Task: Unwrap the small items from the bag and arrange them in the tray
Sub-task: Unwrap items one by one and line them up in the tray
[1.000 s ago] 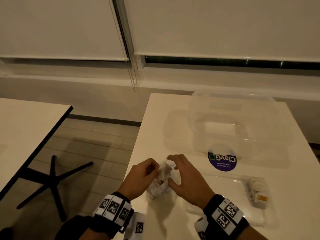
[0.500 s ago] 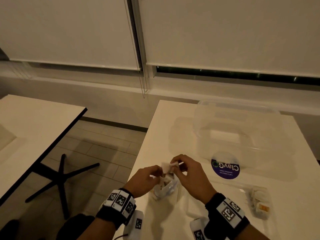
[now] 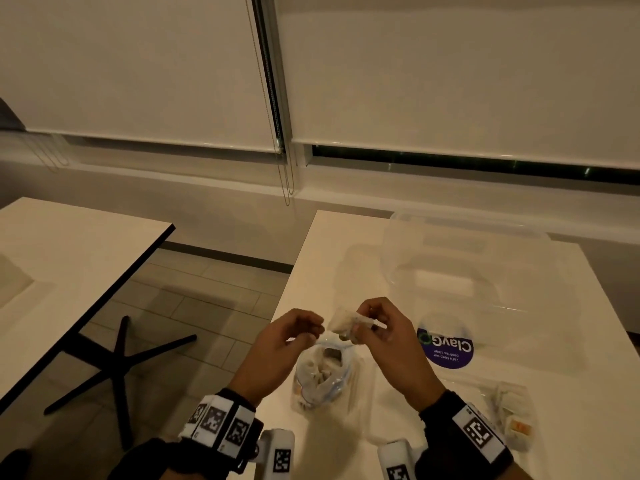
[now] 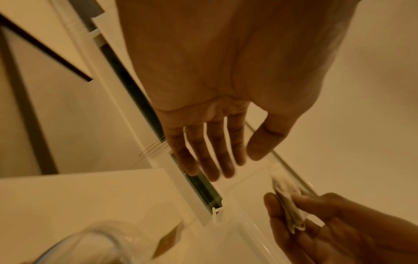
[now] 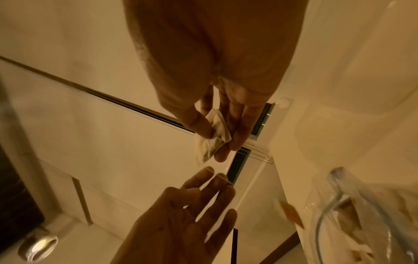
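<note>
Bag (image 3: 323,375) holds wrapped items; right hand (image 3: 388,337) pinches one.

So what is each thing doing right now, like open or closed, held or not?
Bag: open at the top, standing on the table, wrapped pieces inside.
Wrapped item: out of the bag, pinched in the right hand, wrapper on.
Left hand: open, fingers straight, holding nothing.
Tray: flat on the table, a few small items at its right end.
Clear box: on the table, nothing visible inside.
</note>
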`<control>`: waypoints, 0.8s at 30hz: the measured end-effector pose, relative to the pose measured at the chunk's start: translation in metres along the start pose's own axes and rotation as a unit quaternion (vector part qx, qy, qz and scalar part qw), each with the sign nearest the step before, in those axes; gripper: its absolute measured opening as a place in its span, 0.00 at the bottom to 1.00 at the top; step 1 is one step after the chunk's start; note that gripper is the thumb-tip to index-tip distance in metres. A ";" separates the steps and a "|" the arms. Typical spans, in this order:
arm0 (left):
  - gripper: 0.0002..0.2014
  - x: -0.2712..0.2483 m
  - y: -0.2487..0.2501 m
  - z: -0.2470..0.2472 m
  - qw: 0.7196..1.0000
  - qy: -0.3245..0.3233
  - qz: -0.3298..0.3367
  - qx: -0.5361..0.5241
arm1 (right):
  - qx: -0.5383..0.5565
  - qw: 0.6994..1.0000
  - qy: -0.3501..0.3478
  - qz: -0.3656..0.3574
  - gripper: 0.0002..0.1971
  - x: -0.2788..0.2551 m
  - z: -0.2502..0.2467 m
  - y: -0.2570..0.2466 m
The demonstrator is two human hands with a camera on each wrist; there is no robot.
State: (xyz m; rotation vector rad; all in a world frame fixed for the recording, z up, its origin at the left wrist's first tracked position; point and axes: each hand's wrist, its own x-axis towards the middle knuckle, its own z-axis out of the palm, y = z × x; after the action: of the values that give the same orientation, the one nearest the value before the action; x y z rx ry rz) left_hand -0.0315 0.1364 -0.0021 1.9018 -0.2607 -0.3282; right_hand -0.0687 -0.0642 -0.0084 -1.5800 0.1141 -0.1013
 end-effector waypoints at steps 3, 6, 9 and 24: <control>0.22 0.000 0.006 0.002 0.996 0.069 0.029 0.046 | 0.032 0.999 -0.005 0.021 0.11 -0.002 0.002 0.002; 0.18 -0.003 0.018 0.006 0.995 0.069 0.065 0.033 | 0.056 0.998 -0.002 0.024 0.06 -0.003 0.003 0.002; 0.13 -0.005 0.028 0.013 0.995 0.075 0.056 0.041 | 0.089 0.996 0.016 0.025 0.04 -0.004 0.003 -0.002; 0.05 -0.010 0.039 0.013 0.997 -0.014 0.032 -0.074 | 0.160 0.982 -0.101 0.012 0.23 -0.014 0.004 -0.002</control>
State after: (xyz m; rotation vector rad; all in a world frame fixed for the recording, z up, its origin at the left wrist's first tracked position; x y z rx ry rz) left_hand -0.0460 0.1150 0.0316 1.7410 -0.3074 -0.3232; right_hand -0.0818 -0.0581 -0.0061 -1.2586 -0.0408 0.0591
